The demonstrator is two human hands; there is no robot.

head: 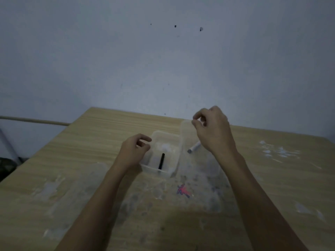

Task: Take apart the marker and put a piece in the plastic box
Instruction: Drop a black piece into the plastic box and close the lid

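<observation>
A clear plastic box (pixel 173 140) stands on the wooden table (pixel 90 142) in the middle of the view. A black marker piece (pixel 161 161) lies inside it, pointing towards me. My left hand (pixel 134 151) is against the box's left wall, thumb and forefinger curled at its rim. My right hand (pixel 212 129) pinches the top edge of the translucent lid (pixel 184 140), which is tilted up just right of the box. A grey-white marker piece (pixel 194 148) lies on the table behind the lid, partly hidden by my right hand.
The tabletop is smeared with white patches and grey stains, with a pink and blue scribble (pixel 183 191) in front of the box. A bare wall rises right behind the table's far edge. The table's left edge runs diagonally at the left.
</observation>
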